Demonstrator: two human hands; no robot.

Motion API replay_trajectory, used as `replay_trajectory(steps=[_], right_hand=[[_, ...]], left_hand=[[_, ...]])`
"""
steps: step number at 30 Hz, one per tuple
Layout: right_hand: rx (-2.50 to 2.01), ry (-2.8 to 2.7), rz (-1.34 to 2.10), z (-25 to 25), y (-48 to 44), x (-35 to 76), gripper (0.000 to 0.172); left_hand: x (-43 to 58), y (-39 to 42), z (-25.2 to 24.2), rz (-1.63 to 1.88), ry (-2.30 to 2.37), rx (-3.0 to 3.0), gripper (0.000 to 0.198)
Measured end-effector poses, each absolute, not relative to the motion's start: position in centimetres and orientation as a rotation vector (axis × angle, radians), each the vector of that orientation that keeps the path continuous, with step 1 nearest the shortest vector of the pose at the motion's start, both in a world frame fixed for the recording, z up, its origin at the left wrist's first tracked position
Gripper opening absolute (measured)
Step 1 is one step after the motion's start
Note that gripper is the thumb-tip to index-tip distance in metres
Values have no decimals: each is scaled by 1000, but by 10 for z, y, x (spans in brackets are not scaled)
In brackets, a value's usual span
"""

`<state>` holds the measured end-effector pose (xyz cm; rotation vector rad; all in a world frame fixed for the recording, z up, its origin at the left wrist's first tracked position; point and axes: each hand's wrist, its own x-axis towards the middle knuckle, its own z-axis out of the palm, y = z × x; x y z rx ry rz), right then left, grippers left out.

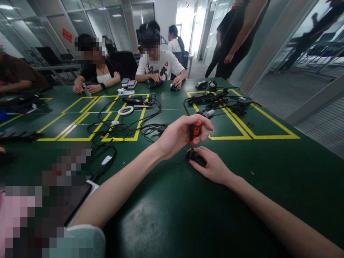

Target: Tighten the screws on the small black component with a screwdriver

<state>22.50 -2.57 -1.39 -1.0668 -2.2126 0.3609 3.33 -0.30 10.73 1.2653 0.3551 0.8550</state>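
In the head view, my left hand (pixel 174 135) is raised over the table, its fingers wrapped round the orange and black handle of a screwdriver (pixel 197 132). The screwdriver points downward, its shaft mostly hidden behind the grip. Just below, my right hand (pixel 213 165) rests on the green tabletop with thumb and fingers closed round a small black rounded object (pixel 199 159), whose exact kind I cannot make out. The screwdriver's lower end is at the near-left part of this object; whether it touches is unclear. A tiny dark bit (pixel 178 163) lies to the left.
Tangled black cables (pixel 129 125) lie ahead on the left, with a white tape roll (pixel 125 110) among them. More cables and adapters (pixel 223 100) are at the far right. Yellow tape (pixel 231 137) marks the tabletop. Across the table, people (pixel 161 66) handle small items.
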Motion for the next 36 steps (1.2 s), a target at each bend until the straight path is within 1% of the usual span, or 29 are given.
replay_trajectory(steps=[5, 8, 10, 15, 21, 25, 28, 32, 34, 36], right_hand=[[-1057, -2211, 353, -14, -26, 225, 15], [-1059, -2208, 347, -15, -26, 225, 16], [-1061, -2205, 346, -16, -26, 225, 16], [-1066, -2209, 352, -15, -26, 226, 15], [-1068, -2202, 357, -14, -26, 227, 16], [-1069, -2163, 335, -14, -28, 227, 23], [-1041, -2096, 288, -6, -31, 226, 24], [-948, -1967, 184, 15, -36, 223, 12], [-928, -1925, 114, 26, -37, 221, 11], [-901, -1893, 105, 35, -37, 218, 16]], left_hand=[[35, -4, 106, 873, 357, 1237, 31], [37, -7, 106, 877, 363, 1225, 42], [38, -9, 106, 884, 381, 1230, 45], [39, -7, 105, 897, 342, 1271, 32], [39, -1, 99, 924, 353, 1380, 36], [40, -3, 97, 936, 407, 1532, 39], [41, -5, 97, 992, 480, 1632, 36], [41, -6, 97, 1107, 550, 1726, 32], [41, -5, 97, 1192, 551, 1751, 34], [40, -3, 97, 1262, 542, 1766, 40]])
